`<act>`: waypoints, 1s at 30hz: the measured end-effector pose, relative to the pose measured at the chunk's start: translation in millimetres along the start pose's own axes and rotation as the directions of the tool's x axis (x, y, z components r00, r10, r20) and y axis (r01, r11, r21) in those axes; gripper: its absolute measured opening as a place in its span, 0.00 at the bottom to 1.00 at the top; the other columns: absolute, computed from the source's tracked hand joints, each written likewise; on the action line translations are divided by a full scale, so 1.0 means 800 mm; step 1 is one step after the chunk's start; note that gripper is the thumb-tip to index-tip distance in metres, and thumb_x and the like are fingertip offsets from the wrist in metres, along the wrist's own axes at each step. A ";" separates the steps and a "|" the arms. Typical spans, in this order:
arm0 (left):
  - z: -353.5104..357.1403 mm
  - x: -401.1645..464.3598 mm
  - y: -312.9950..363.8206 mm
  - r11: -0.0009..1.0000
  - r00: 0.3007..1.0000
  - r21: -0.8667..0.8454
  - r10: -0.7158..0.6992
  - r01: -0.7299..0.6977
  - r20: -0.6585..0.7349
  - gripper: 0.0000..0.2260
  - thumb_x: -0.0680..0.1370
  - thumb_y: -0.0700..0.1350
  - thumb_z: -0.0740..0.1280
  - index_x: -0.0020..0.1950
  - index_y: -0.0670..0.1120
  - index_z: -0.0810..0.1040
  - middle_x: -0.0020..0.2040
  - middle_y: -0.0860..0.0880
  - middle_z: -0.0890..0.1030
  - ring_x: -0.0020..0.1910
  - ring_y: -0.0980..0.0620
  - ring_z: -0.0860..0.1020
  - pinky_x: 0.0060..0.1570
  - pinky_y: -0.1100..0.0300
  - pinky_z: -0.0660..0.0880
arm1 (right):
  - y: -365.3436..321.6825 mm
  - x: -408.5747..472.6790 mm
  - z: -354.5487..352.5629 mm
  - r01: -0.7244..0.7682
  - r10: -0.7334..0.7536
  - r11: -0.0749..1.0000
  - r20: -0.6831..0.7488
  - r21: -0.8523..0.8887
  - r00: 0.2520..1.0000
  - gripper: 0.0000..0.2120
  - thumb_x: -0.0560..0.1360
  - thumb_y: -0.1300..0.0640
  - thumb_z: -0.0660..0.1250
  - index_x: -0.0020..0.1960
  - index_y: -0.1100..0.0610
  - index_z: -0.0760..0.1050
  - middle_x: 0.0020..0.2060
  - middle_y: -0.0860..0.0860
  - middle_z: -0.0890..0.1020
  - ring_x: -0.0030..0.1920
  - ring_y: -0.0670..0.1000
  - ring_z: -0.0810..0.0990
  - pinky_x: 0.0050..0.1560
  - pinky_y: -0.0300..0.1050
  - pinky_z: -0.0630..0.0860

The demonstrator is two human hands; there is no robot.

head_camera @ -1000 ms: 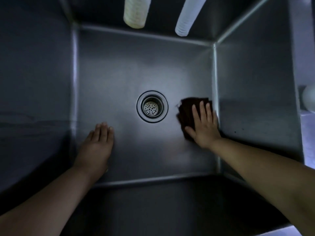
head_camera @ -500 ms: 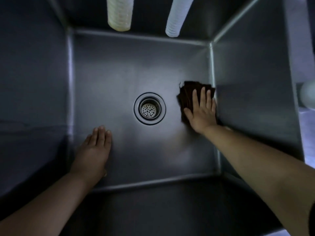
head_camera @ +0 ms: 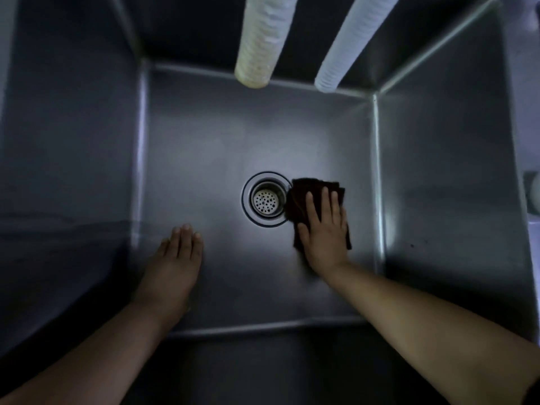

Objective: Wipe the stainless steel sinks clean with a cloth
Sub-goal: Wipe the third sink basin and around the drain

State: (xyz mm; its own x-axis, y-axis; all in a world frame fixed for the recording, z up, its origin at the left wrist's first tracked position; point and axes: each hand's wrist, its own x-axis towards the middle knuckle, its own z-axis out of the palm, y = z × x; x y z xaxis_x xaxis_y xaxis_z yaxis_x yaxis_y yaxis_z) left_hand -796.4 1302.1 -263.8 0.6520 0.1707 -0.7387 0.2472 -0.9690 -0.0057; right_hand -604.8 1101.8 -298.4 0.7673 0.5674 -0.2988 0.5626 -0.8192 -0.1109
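The right hand (head_camera: pixel 324 229) presses the dark cloth (head_camera: pixel 309 197) flat, fingers straight; the drain (head_camera: pixel 265 199) touches it at nine o'clock. The left hand (head_camera: pixel 175 258) rests released on the sink (head_camera: pixel 204 135) floor.

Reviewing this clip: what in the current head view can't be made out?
- Cloth: mostly hidden under the right hand.
- Two ribbed hoses: upper ends cut off by the top edge.
- Pale object beside the sink: cut by the right edge, unidentifiable.
- Near sink wall: too dark to judge cleanliness.
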 end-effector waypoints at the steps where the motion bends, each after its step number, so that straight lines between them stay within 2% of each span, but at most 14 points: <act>1: 0.001 0.001 -0.001 1.000 1.000 0.000 0.000 0.000 -0.002 0.46 0.72 0.49 0.66 0.75 0.37 0.36 0.76 0.34 0.38 0.76 0.36 0.41 0.74 0.49 0.43 | -0.020 0.013 0.000 0.048 -0.046 0.998 -0.040 0.042 0.998 0.29 0.77 0.53 0.63 0.75 0.56 0.58 0.74 0.63 0.57 0.75 0.64 0.52 0.72 0.57 0.49; 2: 0.002 0.001 -0.002 1.000 1.000 -0.003 -0.002 0.002 -0.001 0.47 0.71 0.49 0.67 0.75 0.37 0.36 0.76 0.34 0.38 0.76 0.37 0.41 0.74 0.50 0.43 | -0.039 0.024 0.001 0.113 -0.108 0.991 -0.073 0.074 0.992 0.28 0.75 0.55 0.66 0.73 0.57 0.64 0.72 0.65 0.62 0.72 0.66 0.60 0.70 0.59 0.56; 4: 0.004 0.001 -0.003 1.000 1.000 -0.018 0.000 0.000 -0.004 0.48 0.70 0.49 0.68 0.75 0.38 0.36 0.76 0.34 0.37 0.76 0.37 0.41 0.74 0.50 0.42 | -0.068 0.037 0.005 0.245 -0.229 0.964 -0.147 0.101 0.962 0.25 0.70 0.61 0.72 0.65 0.62 0.74 0.61 0.66 0.74 0.60 0.67 0.74 0.61 0.61 0.69; 6: 0.007 0.002 -0.004 1.000 1.000 -0.024 0.005 -0.005 -0.014 0.48 0.70 0.50 0.68 0.76 0.38 0.36 0.76 0.35 0.37 0.76 0.37 0.40 0.74 0.51 0.41 | -0.080 0.042 0.007 0.285 -0.260 0.954 -0.216 0.096 0.941 0.20 0.67 0.65 0.75 0.58 0.64 0.78 0.50 0.62 0.81 0.48 0.62 0.81 0.53 0.55 0.75; 7: 0.007 0.001 -0.004 1.000 1.000 -0.025 0.007 -0.008 -0.014 0.49 0.70 0.50 0.68 0.76 0.38 0.36 0.76 0.35 0.37 0.76 0.37 0.40 0.74 0.51 0.41 | -0.081 0.042 0.008 0.283 -0.259 0.955 -0.222 0.088 0.940 0.18 0.67 0.65 0.74 0.56 0.65 0.79 0.46 0.61 0.82 0.45 0.61 0.81 0.52 0.53 0.75; 9: 0.007 0.001 -0.003 0.999 1.000 -0.034 0.005 -0.006 -0.012 0.50 0.70 0.51 0.70 0.76 0.38 0.35 0.76 0.35 0.37 0.76 0.38 0.40 0.74 0.51 0.41 | -0.081 0.041 0.010 0.281 -0.267 0.958 -0.187 0.054 0.945 0.15 0.72 0.60 0.69 0.57 0.65 0.78 0.47 0.60 0.82 0.49 0.61 0.80 0.57 0.52 0.73; 12: 0.007 0.002 -0.002 1.000 1.000 -0.026 -0.003 0.003 -0.014 0.51 0.69 0.51 0.70 0.75 0.38 0.35 0.76 0.35 0.37 0.76 0.38 0.40 0.74 0.51 0.41 | -0.083 0.038 0.011 0.294 -0.294 0.955 0.012 -0.033 0.956 0.23 0.80 0.48 0.55 0.64 0.63 0.72 0.59 0.58 0.77 0.63 0.58 0.72 0.71 0.49 0.56; 13: 0.006 0.002 -0.001 1.000 1.000 -0.020 -0.005 0.004 -0.010 0.51 0.69 0.50 0.70 0.75 0.38 0.35 0.76 0.35 0.37 0.76 0.38 0.40 0.74 0.50 0.42 | -0.082 0.041 0.011 0.307 -0.304 0.950 0.052 -0.058 0.951 0.24 0.80 0.46 0.52 0.65 0.62 0.72 0.61 0.57 0.76 0.64 0.57 0.69 0.71 0.48 0.53; 16: 0.003 0.001 0.002 1.000 1.000 0.003 -0.016 0.016 -0.009 0.51 0.69 0.50 0.70 0.75 0.38 0.35 0.76 0.35 0.38 0.76 0.37 0.41 0.74 0.50 0.43 | -0.078 0.057 0.004 0.346 -0.333 0.934 0.133 -0.092 0.934 0.26 0.80 0.42 0.48 0.63 0.58 0.74 0.61 0.54 0.74 0.64 0.54 0.67 0.68 0.47 0.54; 19: 0.000 -0.001 0.004 1.000 1.000 0.005 -0.023 0.023 0.002 0.52 0.69 0.50 0.71 0.75 0.38 0.35 0.76 0.35 0.37 0.76 0.38 0.41 0.74 0.51 0.42 | -0.075 0.070 -0.001 0.390 -0.356 0.913 0.235 -0.119 0.905 0.25 0.80 0.42 0.48 0.62 0.54 0.76 0.64 0.54 0.71 0.65 0.55 0.64 0.65 0.49 0.54; 23: -0.005 -0.002 0.008 0.999 0.999 0.013 -0.039 0.039 0.005 0.52 0.69 0.51 0.71 0.75 0.38 0.34 0.76 0.35 0.37 0.76 0.38 0.40 0.74 0.51 0.42 | -0.071 0.067 0.003 0.489 -0.449 0.845 0.210 -0.216 0.869 0.15 0.79 0.45 0.55 0.63 0.44 0.72 0.63 0.55 0.71 0.63 0.58 0.64 0.61 0.52 0.56; 25: -0.009 -0.001 0.015 0.998 0.998 0.021 -0.063 0.063 0.011 0.50 0.71 0.53 0.69 0.75 0.37 0.36 0.76 0.35 0.38 0.76 0.38 0.41 0.74 0.50 0.43 | -0.071 0.063 0.004 0.488 -0.457 0.839 0.174 -0.239 0.872 0.14 0.78 0.47 0.58 0.62 0.44 0.72 0.60 0.54 0.72 0.61 0.58 0.65 0.61 0.53 0.57; 27: -0.018 0.000 0.025 0.994 0.994 -0.042 -0.106 0.105 -0.029 0.45 0.73 0.57 0.65 0.77 0.38 0.42 0.77 0.36 0.44 0.77 0.40 0.46 0.74 0.50 0.46 | -0.070 0.059 0.006 0.495 -0.478 0.834 0.129 -0.245 0.869 0.13 0.77 0.50 0.59 0.61 0.46 0.74 0.56 0.53 0.75 0.59 0.59 0.66 0.62 0.53 0.57; 30: -0.037 0.006 0.038 0.984 0.964 -0.168 -0.091 0.050 -0.248 0.35 0.73 0.54 0.66 0.75 0.41 0.59 0.75 0.41 0.61 0.74 0.44 0.60 0.71 0.52 0.57 | -0.066 0.056 0.008 0.462 -0.453 0.869 0.090 -0.180 0.887 0.18 0.79 0.51 0.50 0.60 0.49 0.75 0.54 0.52 0.76 0.60 0.58 0.66 0.65 0.52 0.54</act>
State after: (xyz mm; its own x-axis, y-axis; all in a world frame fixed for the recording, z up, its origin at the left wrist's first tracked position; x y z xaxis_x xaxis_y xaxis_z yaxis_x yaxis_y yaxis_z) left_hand -764.8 1279.0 -247.3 0.7840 0.2975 -0.5448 0.3965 -0.9153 0.0708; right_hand -601.8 1169.9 -311.7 0.3983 0.8669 -0.2997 0.8983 -0.4347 -0.0636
